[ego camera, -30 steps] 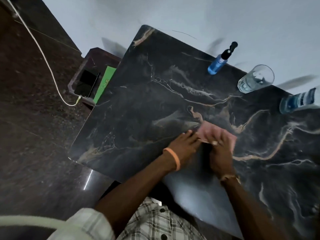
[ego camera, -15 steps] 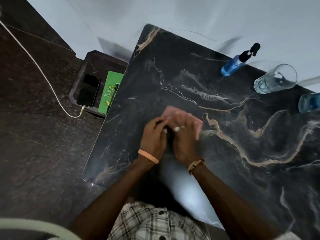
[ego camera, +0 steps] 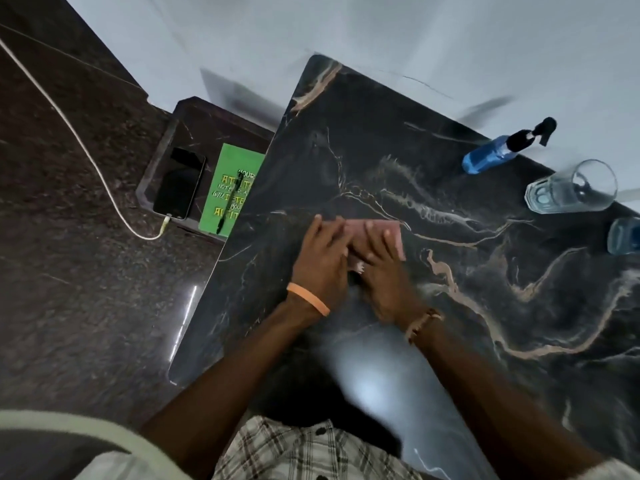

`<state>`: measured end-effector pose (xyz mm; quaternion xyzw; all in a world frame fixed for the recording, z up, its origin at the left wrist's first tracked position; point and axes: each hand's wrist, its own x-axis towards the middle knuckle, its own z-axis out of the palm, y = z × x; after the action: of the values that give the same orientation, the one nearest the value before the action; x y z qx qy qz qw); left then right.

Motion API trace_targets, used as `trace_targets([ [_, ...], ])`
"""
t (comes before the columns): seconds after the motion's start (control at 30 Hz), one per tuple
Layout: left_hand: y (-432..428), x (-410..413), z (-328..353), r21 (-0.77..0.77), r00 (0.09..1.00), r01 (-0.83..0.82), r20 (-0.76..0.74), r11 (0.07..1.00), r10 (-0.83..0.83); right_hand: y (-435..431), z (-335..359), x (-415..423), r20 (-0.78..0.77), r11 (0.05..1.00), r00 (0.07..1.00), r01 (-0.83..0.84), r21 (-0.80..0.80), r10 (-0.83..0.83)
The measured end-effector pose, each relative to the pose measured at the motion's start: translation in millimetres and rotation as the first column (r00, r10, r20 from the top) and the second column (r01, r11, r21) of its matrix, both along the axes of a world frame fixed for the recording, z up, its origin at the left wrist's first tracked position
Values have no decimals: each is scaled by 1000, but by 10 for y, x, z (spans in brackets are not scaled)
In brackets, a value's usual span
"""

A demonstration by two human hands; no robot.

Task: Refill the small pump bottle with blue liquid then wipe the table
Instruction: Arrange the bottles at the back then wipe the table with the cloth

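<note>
Small pump bottle (ego camera: 491, 157) holds blue liquid: refill judged done. Left hand (ego camera: 322, 258) and right hand (ego camera: 384, 271), fingers flat, press pink cloth (ego camera: 363, 228) on table (ego camera: 450, 306); wiping underway

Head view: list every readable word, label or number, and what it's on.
"YOUR": top line, yellow lettering on the green cover left of the table.
"WILL": start of a lower line on the same cover.
"AT...": start of a large line on the same cover. The rest of the cover text is cut off by the table edge, crossed by a pen or too blurred to read.
Small pump bottle, glass, phone: no readable text.
</note>
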<state>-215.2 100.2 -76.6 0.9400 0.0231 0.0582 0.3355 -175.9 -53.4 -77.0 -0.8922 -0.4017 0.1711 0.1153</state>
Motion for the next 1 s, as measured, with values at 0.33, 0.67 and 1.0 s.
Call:
trace_targets([
  [0.33,-1032,98,-11,111,897,425,-182,899,-402,-913,-72,-496,68,918,916,396,-12,-395],
  [0.67,-1990,-136,-44,169,787,598,-306,783,-535,-2385,52,-486,80,518,514,855,35,-854],
  [1.0,-3039,-262,22,189,790,599,-298,778,-535,-3939,20,71,162,890,880,456,-15,-447],
])
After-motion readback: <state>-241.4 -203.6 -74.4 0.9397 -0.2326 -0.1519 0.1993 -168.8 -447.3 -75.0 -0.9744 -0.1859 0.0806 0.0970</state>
